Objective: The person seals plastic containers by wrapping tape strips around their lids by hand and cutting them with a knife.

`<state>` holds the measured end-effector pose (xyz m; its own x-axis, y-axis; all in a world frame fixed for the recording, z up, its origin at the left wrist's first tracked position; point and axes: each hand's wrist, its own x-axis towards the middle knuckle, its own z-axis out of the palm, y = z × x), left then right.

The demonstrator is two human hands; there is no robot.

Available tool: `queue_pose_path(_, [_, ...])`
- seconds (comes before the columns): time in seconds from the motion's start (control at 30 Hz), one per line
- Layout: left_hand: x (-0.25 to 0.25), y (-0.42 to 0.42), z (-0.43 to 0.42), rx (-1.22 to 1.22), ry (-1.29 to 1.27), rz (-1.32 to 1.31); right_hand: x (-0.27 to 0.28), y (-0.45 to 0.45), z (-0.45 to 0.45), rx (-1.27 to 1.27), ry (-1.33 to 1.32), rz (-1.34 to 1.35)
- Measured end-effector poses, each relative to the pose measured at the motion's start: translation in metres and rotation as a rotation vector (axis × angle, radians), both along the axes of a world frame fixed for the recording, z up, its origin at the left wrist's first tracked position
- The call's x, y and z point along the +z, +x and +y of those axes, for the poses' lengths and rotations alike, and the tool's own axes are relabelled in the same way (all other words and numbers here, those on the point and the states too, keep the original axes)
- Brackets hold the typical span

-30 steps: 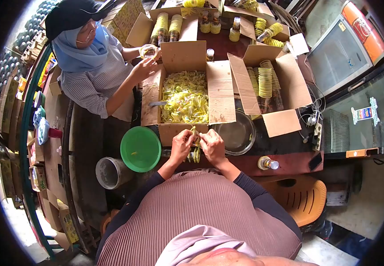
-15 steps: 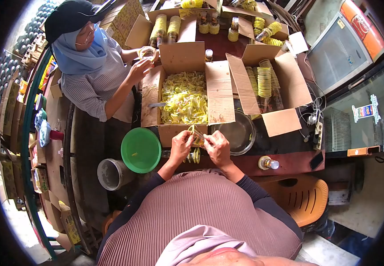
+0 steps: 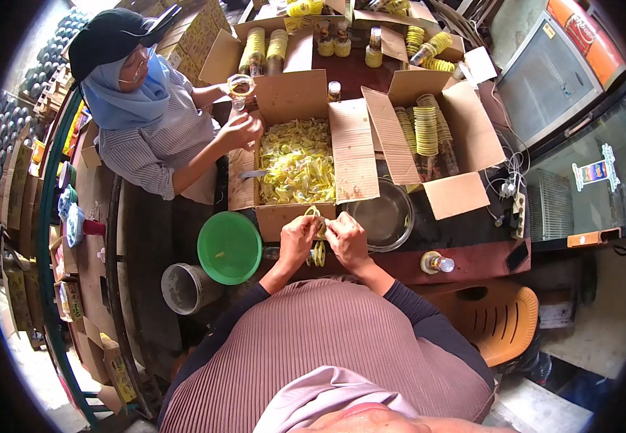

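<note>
- The left hand [image 3: 296, 242] and right hand [image 3: 348, 242] meet over the worktop's [image 3: 472, 263] near edge; each grip is narrow, fingertips pinched on one small yellow wrapper [image 3: 313, 212], probably to keep so light a thing steady.
- The wrapper is held up before the near wall of an open carton [image 3: 277, 222], close to the body, which probably spares the arms a reach.
- Yellow rings [image 3: 317, 254] sit just below the hands, at the near edge; what they belong to is partly hidden.
- The carton's flaps are spread outward, leaving the heap of yellow packets [image 3: 297, 162] open to reach from above. A flat metal handle [image 3: 253, 174] lies across its left rim.
- A green basin [image 3: 230, 249] lies left of the hands and a clear bowl [image 3: 379, 216] to their right, both likely within easy reach.
- A jar [image 3: 436, 263] stands apart, towards the near right corner.
- Beyond the left edge, a co-worker [image 3: 140, 123] holds up a round ring [image 3: 241, 86], well apart from these hands.
</note>
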<state>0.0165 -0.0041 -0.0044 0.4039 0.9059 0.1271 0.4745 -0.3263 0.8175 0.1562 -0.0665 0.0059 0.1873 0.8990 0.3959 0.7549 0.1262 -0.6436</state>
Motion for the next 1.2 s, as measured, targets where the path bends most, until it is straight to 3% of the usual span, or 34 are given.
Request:
queue_pose_path(0.13, [-0.001,0.007,-0.005,-0.048,0.051,-0.053,-0.004,0.002,0.004,-0.037,-0.005,-0.025])
queue_pose_path(0.23, [0.004,0.011,-0.009,-0.088,0.030,-0.032,-0.007,0.009,0.013,-0.123,-0.167,0.113])
queue_pose_path(0.4, [-0.006,0.003,0.007,-0.064,0.009,-0.057,0.003,0.006,0.008,-0.117,-0.110,0.173])
queue_pose_path(0.8, [-0.011,-0.003,0.018,-0.083,0.016,-0.033,-0.012,-0.004,0.031,-0.081,-0.075,-0.012])
queue_pose_path(0.9, [-0.011,-0.003,0.010,-0.181,0.140,-0.010,-0.018,0.002,0.040,-0.097,-0.172,-0.006])
queue_pose_path(0.97, [-0.015,-0.003,0.011,-0.153,0.118,-0.050,-0.030,0.007,0.047,-0.150,-0.326,0.196])
queue_pose_path(1.07, [-0.019,-0.009,0.020,-0.101,0.015,-0.090,-0.024,0.010,0.046,-0.208,-0.339,0.309])
queue_pose_path(1.13, [-0.007,-0.011,0.022,-0.039,-0.129,-0.106,-0.014,0.004,0.039,-0.198,-0.324,0.316])
queue_pose_path(1.2, [-0.003,-0.011,0.024,-0.004,-0.024,-0.110,-0.004,-0.001,0.031,-0.137,-0.209,0.214])
